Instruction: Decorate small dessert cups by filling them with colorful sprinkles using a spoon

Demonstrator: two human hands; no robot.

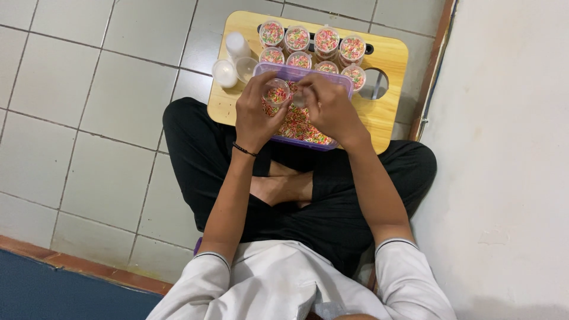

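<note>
The wooden tray (391, 56) sits at upper centre, a wall close on the right and open tile floor (71, 118) to the left. Filled sprinkle cups (311, 41) line its far edge; a purple tub (332, 80) sits nearer. The left hand (255, 112) grips a small cup (276, 92) over the tub; the right hand (332, 106) is curled narrow beside it, contents unclear.

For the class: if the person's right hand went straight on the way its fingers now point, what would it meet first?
Probably the small clear cup held by the left hand; the right hand points toward it over the purple tub. Depth is unclear.
</note>
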